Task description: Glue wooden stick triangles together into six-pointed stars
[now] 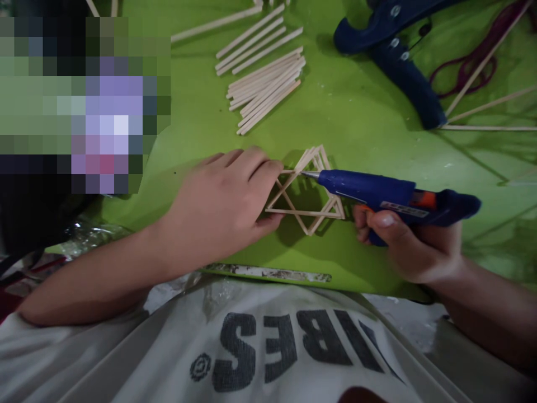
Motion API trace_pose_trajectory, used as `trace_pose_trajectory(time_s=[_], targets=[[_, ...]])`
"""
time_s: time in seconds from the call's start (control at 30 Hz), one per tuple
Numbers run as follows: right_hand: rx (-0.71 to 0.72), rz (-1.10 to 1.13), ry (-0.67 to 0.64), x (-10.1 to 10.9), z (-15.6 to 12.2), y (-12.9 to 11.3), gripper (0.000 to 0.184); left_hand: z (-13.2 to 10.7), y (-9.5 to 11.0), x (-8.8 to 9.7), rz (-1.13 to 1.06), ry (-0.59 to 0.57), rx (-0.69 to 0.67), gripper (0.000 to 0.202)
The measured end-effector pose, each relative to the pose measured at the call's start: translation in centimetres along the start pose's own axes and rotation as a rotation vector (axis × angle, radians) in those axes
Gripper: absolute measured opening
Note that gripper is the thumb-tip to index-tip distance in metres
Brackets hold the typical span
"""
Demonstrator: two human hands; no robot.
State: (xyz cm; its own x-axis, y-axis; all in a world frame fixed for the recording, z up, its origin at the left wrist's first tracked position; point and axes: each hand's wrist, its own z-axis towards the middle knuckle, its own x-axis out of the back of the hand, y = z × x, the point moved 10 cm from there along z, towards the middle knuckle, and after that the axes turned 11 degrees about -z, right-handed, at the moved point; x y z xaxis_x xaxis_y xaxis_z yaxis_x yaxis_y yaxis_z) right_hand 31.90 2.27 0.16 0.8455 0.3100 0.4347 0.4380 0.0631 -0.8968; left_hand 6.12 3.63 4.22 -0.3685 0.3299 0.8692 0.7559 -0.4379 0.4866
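A star-shaped frame of thin wooden sticks stands low over the green table in front of me. My left hand is closed on its left corner, fingers above and thumb below. In my right hand is a blue hot glue gun, gripped by its handle with the fingers near the orange trigger. The gun's metal nozzle points left and meets, or nearly meets, the sticks at the frame's upper left crossing. My left fingertips are partly hidden behind the hand.
Several loose wooden sticks lie in a bundle beyond the frame. A dark blue cutter tool, purple scissors and joined long sticks lie at the upper right. A blurred-out area covers the upper left. The green table's front edge meets my shirt.
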Motion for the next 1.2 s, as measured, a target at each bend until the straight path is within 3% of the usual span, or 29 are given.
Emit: trace_pose_trajectory(time_s=[0.27,0.4,1.2], targets=[[-0.022,-0.017,0.004,0.0,0.0,0.2,0.032,-0.1,0.0,-0.1,-0.010,0.002,0.000,0.041],[0.019,-0.013,0.011,0.2,-0.1,-0.1,0.029,-0.1,-0.1,0.0,-0.017,0.010,0.002,0.039],[-0.038,0.031,0.012,0.3,-1.0,1.1,0.014,0.0,-0.1,0.0,-0.033,-0.005,0.018,0.041]])
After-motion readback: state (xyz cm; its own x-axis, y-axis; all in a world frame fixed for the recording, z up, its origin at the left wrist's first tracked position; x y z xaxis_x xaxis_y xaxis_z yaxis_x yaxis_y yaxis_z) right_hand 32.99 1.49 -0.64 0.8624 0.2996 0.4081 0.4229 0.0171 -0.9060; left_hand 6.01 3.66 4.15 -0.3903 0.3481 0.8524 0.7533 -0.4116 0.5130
